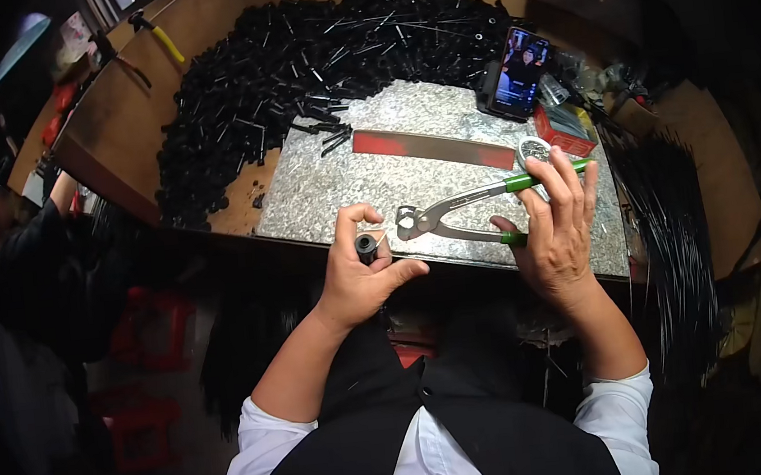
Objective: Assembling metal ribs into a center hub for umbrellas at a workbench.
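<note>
My left hand [355, 280] is closed around a short black cylindrical piece [365, 246] whose round end, with a hole in it, points up. A pair of end-cutting pincers [424, 222] with green handles lies across my right hand [563, 232]. Its fingers are on the upper handle and the thumb is by the lower one, with the handles spread apart. The pincers' jaws face the left hand, a small gap from the black piece. Beneath both hands is a speckled stone slab [313, 189]. Beyond the pincers lies a flat bar [427, 149] with red ends.
A big heap of black tubular pieces [312, 72] covers the far left. Near my right hand stand a small round dish [533, 146] of tiny metal parts, a red box [566, 129] and a propped phone [520, 71]. Long black rods [667, 203] hang at right. A yellow-handled tool [166, 44] hangs on the wooden wall.
</note>
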`<state>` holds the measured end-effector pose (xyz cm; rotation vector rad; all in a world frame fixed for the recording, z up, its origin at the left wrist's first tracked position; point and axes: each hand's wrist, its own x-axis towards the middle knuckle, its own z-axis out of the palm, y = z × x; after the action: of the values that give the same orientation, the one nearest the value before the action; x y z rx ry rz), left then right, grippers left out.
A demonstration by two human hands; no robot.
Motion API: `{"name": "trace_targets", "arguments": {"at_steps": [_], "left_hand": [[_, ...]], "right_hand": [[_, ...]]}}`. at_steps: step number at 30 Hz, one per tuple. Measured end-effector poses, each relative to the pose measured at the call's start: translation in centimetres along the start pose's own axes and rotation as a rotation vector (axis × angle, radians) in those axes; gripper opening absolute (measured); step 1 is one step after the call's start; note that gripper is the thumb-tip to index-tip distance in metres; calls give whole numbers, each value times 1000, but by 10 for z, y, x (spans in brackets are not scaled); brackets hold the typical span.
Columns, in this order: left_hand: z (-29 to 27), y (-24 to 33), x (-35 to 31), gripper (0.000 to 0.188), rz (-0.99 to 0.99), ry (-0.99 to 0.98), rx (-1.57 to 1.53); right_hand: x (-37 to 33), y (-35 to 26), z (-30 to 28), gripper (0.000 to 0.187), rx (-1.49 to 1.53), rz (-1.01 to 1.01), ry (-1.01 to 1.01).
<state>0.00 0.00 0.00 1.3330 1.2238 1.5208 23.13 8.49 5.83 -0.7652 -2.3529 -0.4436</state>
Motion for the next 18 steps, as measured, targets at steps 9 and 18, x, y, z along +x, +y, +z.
{"name": "trace_targets", "arguments": {"at_steps": [9,18], "left_hand": [[7,-8,-3,73,23,46,-171],[10,-8,-6,45,100,128,65]], "right_hand": [[1,-16,7,43,-172,-84,66],[-9,-19,-2,22,-16,-29,-35]]}}
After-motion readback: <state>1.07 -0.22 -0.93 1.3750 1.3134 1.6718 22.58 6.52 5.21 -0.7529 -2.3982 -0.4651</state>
